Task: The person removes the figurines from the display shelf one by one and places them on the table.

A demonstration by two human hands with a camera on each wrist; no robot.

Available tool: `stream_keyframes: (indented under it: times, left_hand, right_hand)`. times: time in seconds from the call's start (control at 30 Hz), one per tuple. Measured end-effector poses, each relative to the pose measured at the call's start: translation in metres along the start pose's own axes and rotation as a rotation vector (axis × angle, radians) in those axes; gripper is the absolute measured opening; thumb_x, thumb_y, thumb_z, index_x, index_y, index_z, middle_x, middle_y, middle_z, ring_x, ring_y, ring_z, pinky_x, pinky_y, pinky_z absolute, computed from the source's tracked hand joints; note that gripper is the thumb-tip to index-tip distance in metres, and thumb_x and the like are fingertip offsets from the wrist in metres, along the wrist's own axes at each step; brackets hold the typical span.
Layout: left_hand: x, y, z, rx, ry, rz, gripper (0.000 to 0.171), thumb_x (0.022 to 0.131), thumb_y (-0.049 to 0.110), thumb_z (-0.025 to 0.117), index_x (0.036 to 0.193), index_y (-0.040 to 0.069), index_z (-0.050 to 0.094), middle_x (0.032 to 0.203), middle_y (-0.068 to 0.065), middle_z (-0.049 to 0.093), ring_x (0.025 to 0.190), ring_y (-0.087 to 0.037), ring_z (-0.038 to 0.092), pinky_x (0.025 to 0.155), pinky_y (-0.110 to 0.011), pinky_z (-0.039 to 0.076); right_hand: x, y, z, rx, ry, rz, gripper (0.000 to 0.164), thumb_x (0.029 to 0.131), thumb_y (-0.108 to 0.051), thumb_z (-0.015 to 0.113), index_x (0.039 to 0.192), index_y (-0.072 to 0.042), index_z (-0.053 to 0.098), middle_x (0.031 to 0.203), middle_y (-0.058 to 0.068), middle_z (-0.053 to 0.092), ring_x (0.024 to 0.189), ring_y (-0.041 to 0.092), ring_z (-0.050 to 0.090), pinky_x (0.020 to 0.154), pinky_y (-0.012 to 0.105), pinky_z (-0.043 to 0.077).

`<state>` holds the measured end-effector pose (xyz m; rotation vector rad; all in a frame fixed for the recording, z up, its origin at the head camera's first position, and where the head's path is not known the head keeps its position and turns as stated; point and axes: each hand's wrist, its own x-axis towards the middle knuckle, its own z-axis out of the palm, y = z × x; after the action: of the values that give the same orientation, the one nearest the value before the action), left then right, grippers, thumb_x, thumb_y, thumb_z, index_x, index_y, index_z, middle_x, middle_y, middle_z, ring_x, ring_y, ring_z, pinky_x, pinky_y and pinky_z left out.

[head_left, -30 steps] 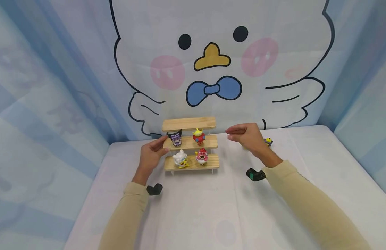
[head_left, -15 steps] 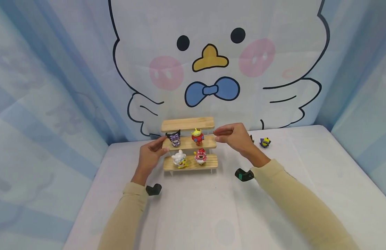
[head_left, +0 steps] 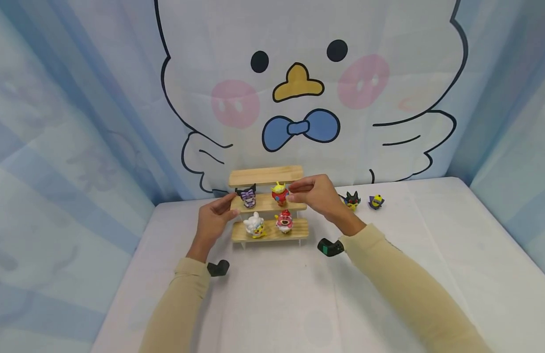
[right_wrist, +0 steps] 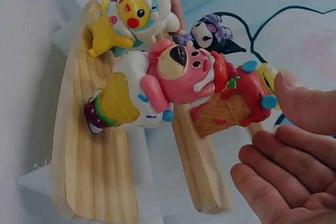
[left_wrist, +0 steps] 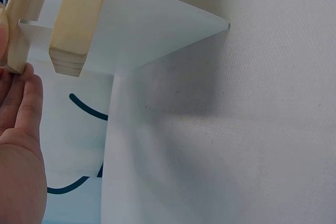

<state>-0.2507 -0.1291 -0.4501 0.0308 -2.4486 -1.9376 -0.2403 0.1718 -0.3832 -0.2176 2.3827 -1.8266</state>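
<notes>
A three-tier wooden display shelf (head_left: 292, 228) stands at the back of the table. My left hand (head_left: 212, 220) holds the left end of its middle plank, thumb on one side and fingers on the other. On that plank are a purple-and-black figurine (head_left: 248, 196) and a red figurine with a yellow-green head (head_left: 280, 194), set on an ice-cream cone. My right hand (head_left: 317, 195) is at the cone figurine, thumb at its head, other fingers apart from it in the right wrist view. The bottom plank bears a white-and-yellow figurine (head_left: 255, 225) and a pink bear figurine (head_left: 284, 221).
To the right of the shelf, a black-eared figurine (head_left: 352, 200) and a small yellow-and-purple figurine (head_left: 376, 201) lie on the white table (head_left: 272, 304). Behind the shelf hangs a curtain (head_left: 299, 157) with a printed cartoon.
My right hand has moved left from beside the shelf to the cone figurine, bringing the black-eared figurine into view. My left hand stays at the shelf's end.
</notes>
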Motion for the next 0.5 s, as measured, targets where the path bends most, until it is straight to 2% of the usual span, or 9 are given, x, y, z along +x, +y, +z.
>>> stream_keyframes:
  times: [0.2,0.33,0.5]
  left_hand:
    - [0.000,0.000,0.000,0.002,0.009,0.005,0.052,0.093,-0.002,0.075,0.142,0.011,0.065,0.150,-0.009,0.061,0.142,-0.023,0.057,0.107,-0.027,0.055]
    - [0.000,-0.001,0.000,0.014,0.008,-0.001,0.053,0.093,-0.002,0.075,0.142,0.012,0.064,0.150,-0.009,0.061,0.142,-0.023,0.057,0.107,-0.028,0.055]
    - [0.000,0.000,0.001,0.014,0.006,-0.006,0.053,0.093,-0.002,0.075,0.143,0.013,0.064,0.151,-0.008,0.061,0.142,-0.023,0.057,0.108,-0.027,0.054]
  right_hand:
    - [0.006,-0.003,0.009,0.013,-0.010,0.008,0.046,0.089,-0.012,0.083,0.130,0.004,0.069,0.128,0.021,0.074,0.118,0.030,0.073,0.099,0.034,0.064]
    - [0.010,-0.004,0.014,0.031,-0.012,0.029,0.052,0.088,-0.010,0.084,0.134,0.004,0.065,0.129,0.021,0.073,0.120,0.031,0.072,0.102,0.037,0.063]
    - [0.014,-0.004,0.021,0.002,0.003,0.046,0.054,0.086,-0.011,0.086,0.135,0.001,0.066,0.131,0.019,0.073,0.121,0.030,0.071,0.104,0.040,0.062]
